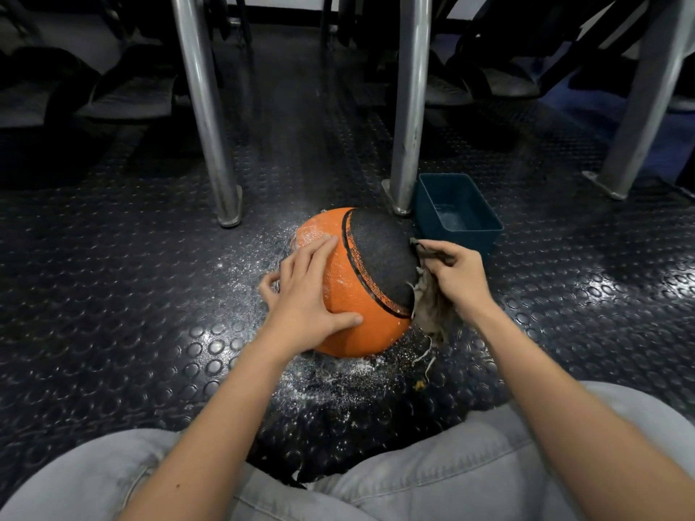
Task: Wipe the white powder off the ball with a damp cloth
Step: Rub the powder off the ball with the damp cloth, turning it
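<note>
While the right hand [457,274] closes its grip on a frayed, greyish cloth [432,310], fingers curled round the bunched fabric and pressing it against the right flank of the ball [376,265], the left hand [304,295] lies flat with fingers spread over the orange top and near side, steadying rather than grasping. The ball sits on the floor [150,295] just in front of the person's knees, between the two hands. The cloth touches it where the black panel curves down out of sight, and loose threads hang from the cloth to the floor. By the look of it the job is partly done. The black panel and the orange skin nearest the person look mostly free of powder, with only faint specks near the seam. A clear patch of white powder [314,233] shows on the far left of the orange part, just beyond the left fingertips. That patch is on the opposite side from the cloth, so the ball would probably need turning, or the cloth carrying across, to reach it. The underside is hidden and cannot be judged. Powder is also scattered on the studded floor around the ball. Just behind the right hand stands a dark blue tub [470,238] holding a little water, beside a metal leg [410,107].
</note>
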